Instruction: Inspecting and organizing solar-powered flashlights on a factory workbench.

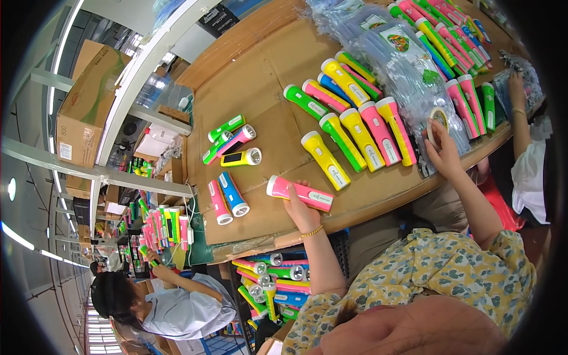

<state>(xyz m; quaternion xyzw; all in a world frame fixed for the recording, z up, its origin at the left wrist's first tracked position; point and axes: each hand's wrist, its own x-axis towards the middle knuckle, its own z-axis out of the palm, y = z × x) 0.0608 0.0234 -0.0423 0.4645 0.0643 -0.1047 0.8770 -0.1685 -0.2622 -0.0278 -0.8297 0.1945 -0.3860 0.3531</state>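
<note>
My left hand (302,214) is closed around the body of a pink flashlight (316,197) with a white head, just above the table's near edge. Its white head points left. Over to the right, my right hand (444,149) grips a pale ring-shaped roll, apparently tape (432,131), beside a pile of clear plastic bags (408,62). Between the hands lies a yellow flashlight (325,160), with rows of green, yellow, pink and blue ones behind it. Left of my left hand are a blue flashlight (233,194), a pink one (219,202) and a small cluster of others.
Brown cardboard (266,94) covers the table, with a raised wooden board (231,44) at the back. A crate of flashlights (275,284) stands below the near edge. One co-worker (183,305) sits at lower left; another person's arm (519,112) reaches in at right.
</note>
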